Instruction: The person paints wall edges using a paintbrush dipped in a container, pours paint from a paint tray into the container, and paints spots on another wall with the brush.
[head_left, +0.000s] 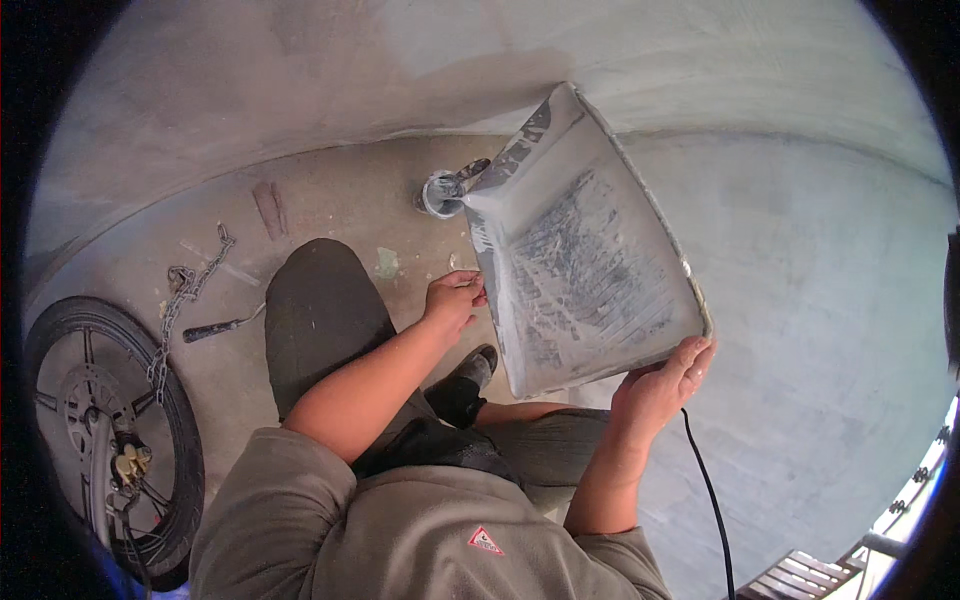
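Observation:
A large, shallow grey tray (590,270) with raised walls is tilted in front of me, its inside smeared with pale and dark grey residue. My left hand (456,300) pinches its left edge. The lower right corner rests in my right hand (662,388), whose fingers curl around the rim, partly hidden beneath it. The tray's narrow left corner reaches the mouth of a small cup (432,196) on the floor. Out of that cup leans a dark-handled tool (473,170); its working end is hidden.
A motorcycle wheel (190,450) stands at the left, with a metal chain (190,292) beside it. A black-handled tool (210,330) lies near my knee. A black cable (712,490) hangs below my right hand. A grey wall (330,70) rises beyond the floor. Slats (800,578) show at lower right.

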